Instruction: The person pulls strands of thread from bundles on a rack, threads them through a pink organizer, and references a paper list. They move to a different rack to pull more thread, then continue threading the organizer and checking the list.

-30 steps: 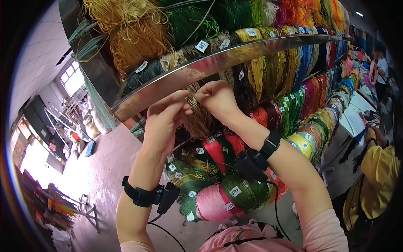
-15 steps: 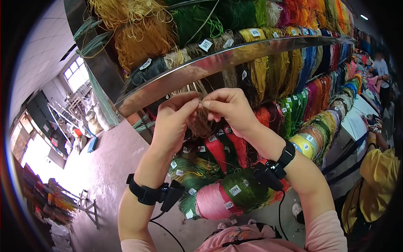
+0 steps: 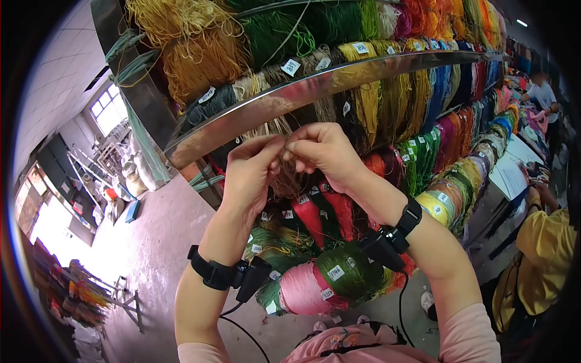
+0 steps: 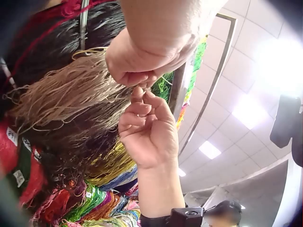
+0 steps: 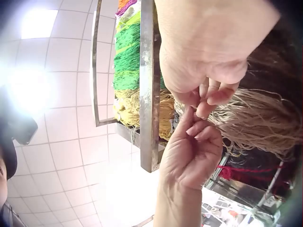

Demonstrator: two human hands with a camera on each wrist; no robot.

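Note:
Fingertip to fingertip, my left hand [image 3: 247, 175] and right hand [image 3: 331, 154] meet just below the metal rail, each with thumb and forefinger pinched together. A thin pale thread [image 4: 164, 74] shows at the pinched tips in the left wrist view; most of it is hidden by the fingers. Behind the hands hangs a beige thread skein [image 5: 260, 120], its loose strands spreading downward. In the left wrist view the right hand's palm and curled fingers face the camera.
A shiny metal rail [image 3: 339, 81] crosses above the hands. Labelled skeins in many colours hang on the rack, with a pink thread bundle [image 3: 299, 289] and a dark green bundle [image 3: 339, 269] lower down. A person in yellow [image 3: 538, 260] is at the right.
One second ago the hands were apart, the right one higher with its fist turned over. They have since come together at the fingertips and stayed there, with only small finger movements.

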